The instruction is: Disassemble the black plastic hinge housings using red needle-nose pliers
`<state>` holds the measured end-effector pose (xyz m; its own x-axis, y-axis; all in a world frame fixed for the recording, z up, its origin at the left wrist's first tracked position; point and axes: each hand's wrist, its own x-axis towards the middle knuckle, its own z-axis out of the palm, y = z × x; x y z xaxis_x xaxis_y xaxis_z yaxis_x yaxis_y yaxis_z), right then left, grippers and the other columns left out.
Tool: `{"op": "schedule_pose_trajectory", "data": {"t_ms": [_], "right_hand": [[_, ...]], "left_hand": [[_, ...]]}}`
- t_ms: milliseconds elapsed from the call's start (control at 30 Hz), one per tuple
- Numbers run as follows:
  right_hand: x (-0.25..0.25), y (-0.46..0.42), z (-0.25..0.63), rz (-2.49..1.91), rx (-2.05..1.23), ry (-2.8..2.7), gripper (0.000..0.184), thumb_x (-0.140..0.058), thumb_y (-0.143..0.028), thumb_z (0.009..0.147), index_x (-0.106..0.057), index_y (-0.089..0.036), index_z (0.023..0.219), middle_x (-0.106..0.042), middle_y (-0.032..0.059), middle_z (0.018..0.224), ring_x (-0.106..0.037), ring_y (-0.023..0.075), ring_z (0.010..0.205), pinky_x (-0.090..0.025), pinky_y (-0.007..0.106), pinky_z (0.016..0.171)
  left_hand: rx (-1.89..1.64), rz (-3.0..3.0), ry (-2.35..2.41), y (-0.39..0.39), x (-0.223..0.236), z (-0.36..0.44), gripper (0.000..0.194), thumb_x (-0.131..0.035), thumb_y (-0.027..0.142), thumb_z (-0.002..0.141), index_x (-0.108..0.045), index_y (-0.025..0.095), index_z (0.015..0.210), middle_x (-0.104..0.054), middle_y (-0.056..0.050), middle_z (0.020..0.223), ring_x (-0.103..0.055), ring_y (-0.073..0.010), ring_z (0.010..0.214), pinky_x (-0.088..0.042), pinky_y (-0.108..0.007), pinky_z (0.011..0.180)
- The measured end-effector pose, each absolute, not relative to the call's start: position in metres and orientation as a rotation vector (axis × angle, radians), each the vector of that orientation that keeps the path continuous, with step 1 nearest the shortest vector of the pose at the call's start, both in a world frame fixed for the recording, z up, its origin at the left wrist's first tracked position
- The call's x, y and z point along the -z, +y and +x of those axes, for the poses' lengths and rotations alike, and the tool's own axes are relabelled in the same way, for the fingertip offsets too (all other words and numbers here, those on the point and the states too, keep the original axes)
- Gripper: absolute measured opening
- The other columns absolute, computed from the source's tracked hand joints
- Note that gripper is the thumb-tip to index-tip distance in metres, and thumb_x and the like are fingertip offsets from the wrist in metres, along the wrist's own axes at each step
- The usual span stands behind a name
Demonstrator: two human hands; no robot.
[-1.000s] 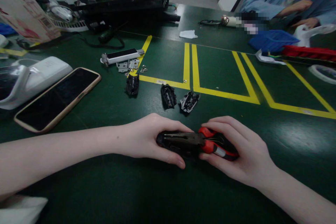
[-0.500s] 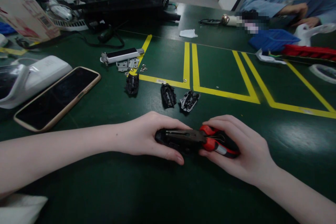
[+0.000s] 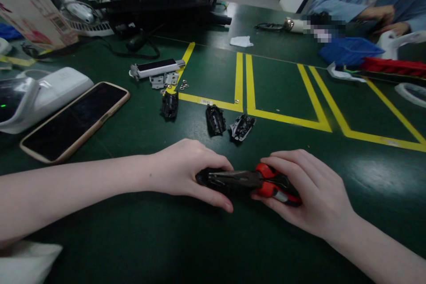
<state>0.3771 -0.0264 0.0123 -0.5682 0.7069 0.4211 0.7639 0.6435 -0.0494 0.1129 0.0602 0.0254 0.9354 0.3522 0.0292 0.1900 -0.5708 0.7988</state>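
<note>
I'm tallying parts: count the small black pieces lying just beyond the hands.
3: left piece near the silvery brackets; middle piece; grey-edged right piece. The left hand could hide others.

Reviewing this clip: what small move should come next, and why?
Perhaps steady the black part in the left hand before working the pliers: they reach over that part, and the right hand grips their red-and-black handles.

green table (image 3: 149,239) carrying phone (image 3: 76,120), black parts (image 3: 215,120), yellow tape (image 3: 289,120)
</note>
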Motion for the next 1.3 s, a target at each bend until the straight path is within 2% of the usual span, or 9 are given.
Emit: {"op": "schedule_pose_trajectory", "data": {"t_ms": [300, 433, 633, 900, 1133, 1300], "right_hand": [[-0.012, -0.021, 0.376, -1.174, -0.069, -2.437, 0.048, -0.056, -0.05, 0.092, -0.051, -0.017, 0.126, -0.064, 0.0106, 0.101, -0.062, 0.0207, 0.085, -0.052, 0.032, 0.065], [-0.016, -0.021, 0.373, -1.193, -0.146, -2.449, 0.04, -0.06, -0.05, 0.09, -0.054, -0.018, 0.113, -0.063, 0.0085, 0.096, -0.061, 0.0184, 0.079, -0.051, 0.03, 0.061], [-0.015, -0.025, 0.372, -1.198, 0.008, -2.443, 0.038, -0.059, -0.049, 0.09, -0.054, -0.017, 0.11, -0.064, 0.0092, 0.096, -0.061, 0.0205, 0.081, -0.051, 0.033, 0.064], [-0.01, -0.025, 0.376, -1.241, 0.038, -2.442, 0.028, -0.056, -0.025, 0.082, -0.054, -0.018, 0.109, -0.064, 0.0101, 0.099, -0.06, 0.0228, 0.085, -0.048, 0.036, 0.068], [-0.016, -0.02, 0.37, -1.232, 0.079, -2.502, 0.024, -0.059, -0.028, 0.078, -0.052, -0.018, 0.099, -0.06, 0.0067, 0.087, -0.054, 0.0192, 0.073, -0.042, 0.032, 0.061], [-0.021, -0.021, 0.366, -1.254, 0.15, -2.523, 0.024, -0.056, -0.024, 0.076, -0.05, -0.018, 0.098, -0.061, 0.008, 0.089, -0.056, 0.0208, 0.075, -0.044, 0.032, 0.063]], "left_hand": [[-0.224, 2.096, 0.373, 0.061, -0.023, 0.114, 0.044, -0.078, 0.045, 0.079, -0.068, 0.017, 0.111, -0.071, 0.0, 0.09, -0.063, -0.0116, 0.076, -0.043, -0.019, 0.065], [-0.233, 2.141, 0.379, 0.061, -0.024, 0.113, 0.042, -0.077, 0.045, 0.08, -0.068, 0.018, 0.11, -0.072, -0.001, 0.091, -0.064, -0.0124, 0.076, -0.042, -0.02, 0.064], [-0.215, 2.143, 0.367, 0.06, -0.025, 0.114, 0.039, -0.075, 0.051, 0.079, -0.071, 0.016, 0.096, -0.071, 0.0, 0.076, -0.058, -0.0104, 0.061, -0.036, -0.022, 0.058], [-0.202, 2.215, 0.358, 0.059, -0.025, 0.114, 0.042, -0.072, 0.052, 0.083, -0.068, 0.017, 0.105, -0.073, 0.0, 0.084, -0.062, -0.0122, 0.068, -0.037, -0.023, 0.061], [-0.236, 2.384, 0.321, 0.054, -0.024, 0.117, 0.041, -0.069, 0.053, 0.085, -0.067, 0.015, 0.101, -0.071, 0.001, 0.08, -0.062, -0.0117, 0.066, -0.035, -0.026, 0.062], [-0.23, 2.3, 0.351, 0.056, -0.025, 0.117, 0.043, -0.069, 0.056, 0.084, -0.07, 0.016, 0.1, -0.071, 0.001, 0.074, -0.06, -0.0111, 0.062, -0.034, -0.025, 0.06]]}}
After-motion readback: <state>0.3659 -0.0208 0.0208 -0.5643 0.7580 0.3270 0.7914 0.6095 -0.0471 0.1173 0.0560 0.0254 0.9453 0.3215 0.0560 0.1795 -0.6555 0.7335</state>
